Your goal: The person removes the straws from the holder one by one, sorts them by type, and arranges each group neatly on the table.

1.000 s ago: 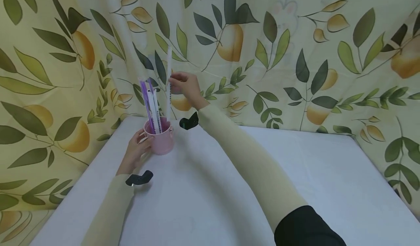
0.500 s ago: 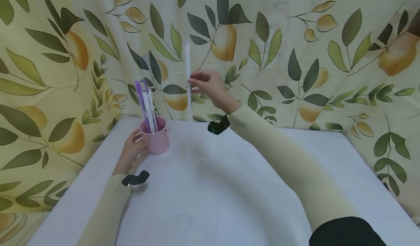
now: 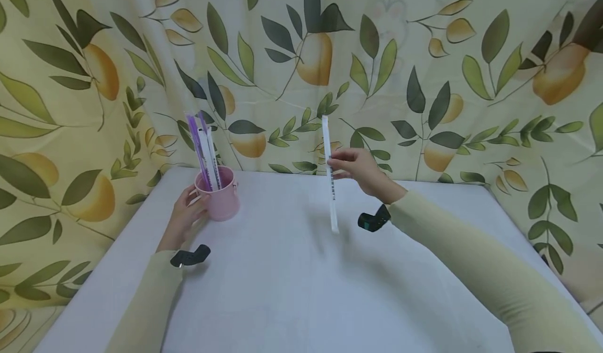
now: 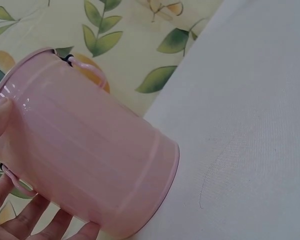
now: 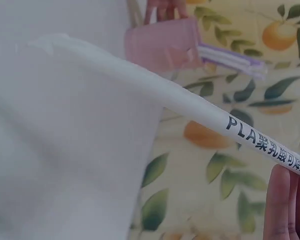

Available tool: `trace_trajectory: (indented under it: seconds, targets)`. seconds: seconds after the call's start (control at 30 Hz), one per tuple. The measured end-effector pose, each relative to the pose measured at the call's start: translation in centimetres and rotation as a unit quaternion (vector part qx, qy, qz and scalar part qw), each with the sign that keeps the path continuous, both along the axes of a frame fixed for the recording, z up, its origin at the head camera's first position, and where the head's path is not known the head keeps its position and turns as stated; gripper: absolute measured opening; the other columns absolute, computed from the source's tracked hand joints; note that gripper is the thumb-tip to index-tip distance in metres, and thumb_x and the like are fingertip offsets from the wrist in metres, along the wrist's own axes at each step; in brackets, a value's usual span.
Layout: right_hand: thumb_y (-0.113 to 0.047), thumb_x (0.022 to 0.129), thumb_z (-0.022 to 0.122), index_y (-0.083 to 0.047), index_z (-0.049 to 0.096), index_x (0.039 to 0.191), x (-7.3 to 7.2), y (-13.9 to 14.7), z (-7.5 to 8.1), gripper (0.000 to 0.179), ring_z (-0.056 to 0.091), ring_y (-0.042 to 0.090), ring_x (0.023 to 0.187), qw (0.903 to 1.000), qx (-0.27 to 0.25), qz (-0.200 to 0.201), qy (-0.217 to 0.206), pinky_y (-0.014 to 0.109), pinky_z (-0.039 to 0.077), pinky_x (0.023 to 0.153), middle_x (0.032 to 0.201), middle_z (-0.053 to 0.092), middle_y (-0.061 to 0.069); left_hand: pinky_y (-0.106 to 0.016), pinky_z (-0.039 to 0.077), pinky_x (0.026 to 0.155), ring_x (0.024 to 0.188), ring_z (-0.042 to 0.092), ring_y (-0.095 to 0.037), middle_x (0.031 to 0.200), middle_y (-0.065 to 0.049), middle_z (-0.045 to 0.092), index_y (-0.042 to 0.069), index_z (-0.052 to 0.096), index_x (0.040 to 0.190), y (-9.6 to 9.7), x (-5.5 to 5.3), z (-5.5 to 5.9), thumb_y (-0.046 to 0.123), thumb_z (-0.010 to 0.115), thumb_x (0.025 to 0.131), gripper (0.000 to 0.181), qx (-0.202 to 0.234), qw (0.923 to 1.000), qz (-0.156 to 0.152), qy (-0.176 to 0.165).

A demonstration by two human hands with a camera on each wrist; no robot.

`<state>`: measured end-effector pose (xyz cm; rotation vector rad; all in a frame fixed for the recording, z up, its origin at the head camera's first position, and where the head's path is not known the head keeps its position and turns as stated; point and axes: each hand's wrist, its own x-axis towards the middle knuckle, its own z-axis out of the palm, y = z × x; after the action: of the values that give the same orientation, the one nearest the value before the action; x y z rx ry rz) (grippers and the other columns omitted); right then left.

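Note:
A long paper-wrapped drinking straw, white with dark print, is pinched between the thumb and fingers of my right hand. It stands nearly upright above the white table, and "PLA" is readable on the wrapper in the right wrist view. At the left, my left hand holds the side of a small pink bucket, thumb near the rim and fingers round the wall in the left wrist view. Several white and purple wrapped straws lean inside the bucket.
The white-covered table reaches back to a curtain printed with leaves and fruit. On the bucket's side is a small pink handle. Each wrist carries a black camera mount.
My right hand has carried the straw away from above the bucket, to the right and then down over the table. My left hand stays on the bucket.

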<state>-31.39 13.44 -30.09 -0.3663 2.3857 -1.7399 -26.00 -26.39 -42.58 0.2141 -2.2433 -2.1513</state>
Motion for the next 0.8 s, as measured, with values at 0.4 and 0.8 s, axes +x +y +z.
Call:
trace_trajectory:
  seconds: [0.4,0.8]
  targets:
    - [-0.018,0.094,0.058,0.008,0.05,0.129,0.0,7.8,-6.6,0.044,0.062,0.006,0.081,0.992,0.061,-0.069,-0.087,0.037,0.056,0.091,0.124,0.056,0.025,-0.047,0.031,0.117,0.141,0.024,-0.033,0.158,-0.016,0.01,0.016,0.006,0.152,0.1,0.2,0.3,0.025,0.052,0.096,0.073,-0.001,0.9995,0.011,-0.03]
    - [-0.023,0.092,0.06,0.006,0.051,0.129,-0.5,10.2,-10.8,0.047,0.063,0.007,0.078,0.9795,0.08,-0.111,-0.148,0.032,0.058,0.089,0.099,0.067,0.005,-0.048,0.03,0.117,0.142,0.023,-0.034,0.158,-0.015,0.009,0.018,0.007,0.152,0.4,0.1,0.3,0.024,0.051,0.096,0.072,0.01,0.9995,0.008,-0.03]
